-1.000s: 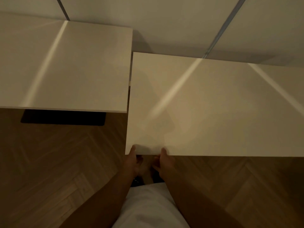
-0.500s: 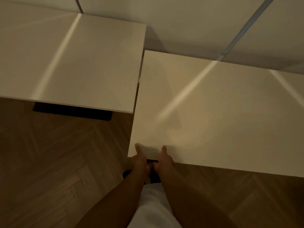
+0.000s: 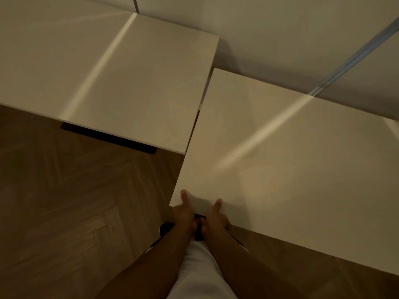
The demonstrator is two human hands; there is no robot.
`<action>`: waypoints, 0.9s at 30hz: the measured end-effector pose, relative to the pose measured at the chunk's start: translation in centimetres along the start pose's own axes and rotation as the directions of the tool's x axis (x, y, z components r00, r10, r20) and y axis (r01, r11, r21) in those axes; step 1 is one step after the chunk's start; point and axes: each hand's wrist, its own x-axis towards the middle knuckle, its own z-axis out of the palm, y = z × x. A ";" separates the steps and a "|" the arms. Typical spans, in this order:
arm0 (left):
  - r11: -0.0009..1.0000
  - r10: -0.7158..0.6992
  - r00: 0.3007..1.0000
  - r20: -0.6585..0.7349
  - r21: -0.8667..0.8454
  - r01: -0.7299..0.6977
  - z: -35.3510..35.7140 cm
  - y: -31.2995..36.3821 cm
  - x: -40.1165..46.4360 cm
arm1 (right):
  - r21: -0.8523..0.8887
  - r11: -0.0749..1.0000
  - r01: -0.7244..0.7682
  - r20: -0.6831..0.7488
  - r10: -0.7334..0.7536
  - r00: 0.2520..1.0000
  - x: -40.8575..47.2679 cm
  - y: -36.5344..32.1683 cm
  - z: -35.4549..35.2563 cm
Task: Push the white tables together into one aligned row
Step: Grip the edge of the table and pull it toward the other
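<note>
1. Head view, far left: the glossy white rectangular table on the left (image 3: pixel 103 74) sits as it did a second ago, its near edge further from you than its neighbour's.
2. Middle: your left hand (image 3: pixel 183 214) and right hand (image 3: pixel 216 219) still clamp the near-left corner of the white table on the right (image 3: pixel 291 165), thumbs on top, fingers curled under the edge.
3. Right table has swung its corner towards the left one; the side seam now looks nearly closed.
4. Front edges remain offset, so alignment isn't done; push forward next.
</note>
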 end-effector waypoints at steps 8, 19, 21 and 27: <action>0.997 0.041 0.999 -0.017 -0.069 -0.042 0.7 0.7 1.0 | 0.016 1.000 0.013 -0.065 -0.012 0.998 0.8 -0.7 1.5; 0.998 0.005 1.000 -0.005 -0.066 -0.005 0.6 1.0 2.2 | 0.010 1.000 0.017 -0.049 -0.017 0.999 2.3 -0.6 1.6; 0.997 -0.004 1.000 0.000 -0.080 0.004 0.3 1.0 3.0 | 0.036 0.999 0.032 -0.036 -0.030 0.999 2.4 -0.6 1.5; 0.959 0.188 0.982 0.014 0.214 -0.187 -2.4 -0.1 6.2 | -0.133 0.982 0.131 0.064 -0.124 0.990 6.9 1.6 0.9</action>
